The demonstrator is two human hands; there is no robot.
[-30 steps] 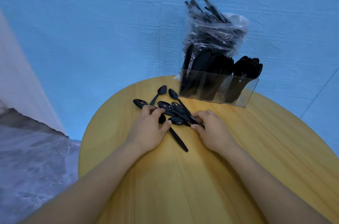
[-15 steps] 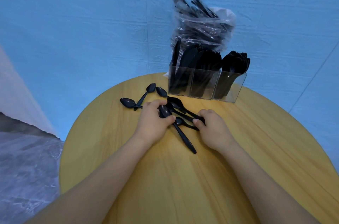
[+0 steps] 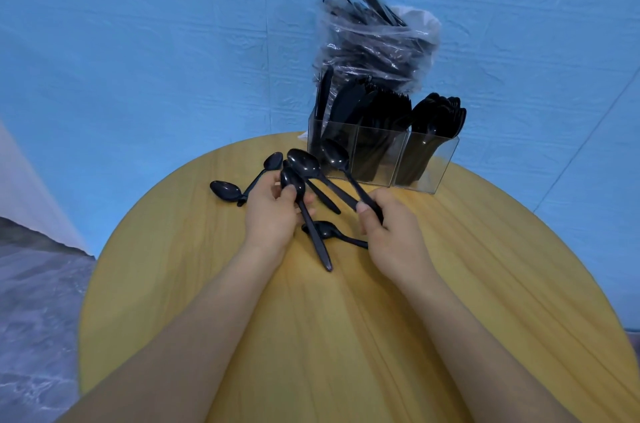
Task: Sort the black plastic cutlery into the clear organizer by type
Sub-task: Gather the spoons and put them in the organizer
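My left hand (image 3: 273, 215) pinches a black spoon (image 3: 304, 215) just below its bowl, the handle pointing toward me. My right hand (image 3: 388, 232) grips the handles of two black spoons (image 3: 318, 168), lifted with their bowls toward the clear organizer (image 3: 429, 177). One more spoon (image 3: 329, 232) lies on the table between my hands. Two others (image 3: 242, 185) lie to the left. The organizer has three compartments holding knives, forks and spoons upright.
A clear plastic bag (image 3: 374, 45) full of black cutlery leans behind the organizer against the blue backdrop. The round wooden table (image 3: 346, 336) stretches toward me. Grey floor shows at the left.
Both hands have lifted spoons off the table: the right hand raised two by their handles, the left picked up one near its bowl. The camera view shifted a little.
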